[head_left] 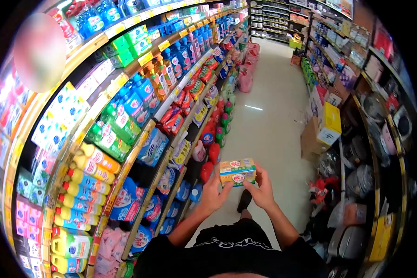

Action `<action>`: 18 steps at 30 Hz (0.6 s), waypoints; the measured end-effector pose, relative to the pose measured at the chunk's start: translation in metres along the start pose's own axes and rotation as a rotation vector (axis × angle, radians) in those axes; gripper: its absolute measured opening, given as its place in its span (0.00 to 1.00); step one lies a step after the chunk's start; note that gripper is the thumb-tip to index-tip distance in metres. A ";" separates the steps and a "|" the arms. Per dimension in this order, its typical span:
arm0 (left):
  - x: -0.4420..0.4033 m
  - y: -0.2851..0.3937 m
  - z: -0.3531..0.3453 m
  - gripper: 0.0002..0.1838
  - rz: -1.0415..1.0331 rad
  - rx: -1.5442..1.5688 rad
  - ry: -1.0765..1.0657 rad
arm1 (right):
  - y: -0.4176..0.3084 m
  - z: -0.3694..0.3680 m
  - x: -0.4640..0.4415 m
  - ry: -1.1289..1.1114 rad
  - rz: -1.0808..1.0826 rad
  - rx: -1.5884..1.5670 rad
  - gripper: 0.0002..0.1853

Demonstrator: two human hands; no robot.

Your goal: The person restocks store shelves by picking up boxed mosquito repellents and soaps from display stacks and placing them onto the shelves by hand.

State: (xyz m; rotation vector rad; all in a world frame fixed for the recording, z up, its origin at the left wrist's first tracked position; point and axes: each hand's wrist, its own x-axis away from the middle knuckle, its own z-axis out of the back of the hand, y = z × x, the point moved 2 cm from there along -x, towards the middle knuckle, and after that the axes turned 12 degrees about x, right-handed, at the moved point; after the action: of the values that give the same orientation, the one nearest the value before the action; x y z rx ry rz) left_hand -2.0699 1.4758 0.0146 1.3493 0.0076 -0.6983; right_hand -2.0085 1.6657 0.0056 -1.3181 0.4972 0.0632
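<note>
A small yellow-orange box (237, 172) with green and blue edges and red and white print is held level in front of my body, over the aisle. My left hand (214, 192) grips its left end, the thumb on the near side. On the right end, my right hand (263, 187) holds it the same way, its thumb against the lower front edge. The fingers behind the box are mostly hidden. Nearest on the left are red bottles (207, 171) on the lowest shelf.
Long shelves (143, 123) of bottles, bags and boxes line the left side. Crowded shelves (363, 125) run along the right, with a yellow box (329, 123) on a cardboard box (312, 139) jutting into the aisle. Pink bags (246, 76) stand farther along the pale floor (268, 125).
</note>
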 end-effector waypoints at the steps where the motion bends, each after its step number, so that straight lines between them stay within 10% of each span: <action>1: -0.023 -0.014 -0.005 0.30 0.030 0.028 0.046 | 0.010 0.005 -0.030 -0.037 0.039 0.014 0.34; 18: -0.348 -0.077 0.082 0.34 -0.267 -0.596 0.699 | 0.047 -0.032 -0.491 -0.380 0.616 -0.049 0.29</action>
State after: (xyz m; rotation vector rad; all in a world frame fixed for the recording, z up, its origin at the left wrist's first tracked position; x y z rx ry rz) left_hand -2.4150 1.5571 0.1035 0.9544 0.9009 -0.3622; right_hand -2.4727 1.7628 0.1459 -1.1236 0.5586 0.8249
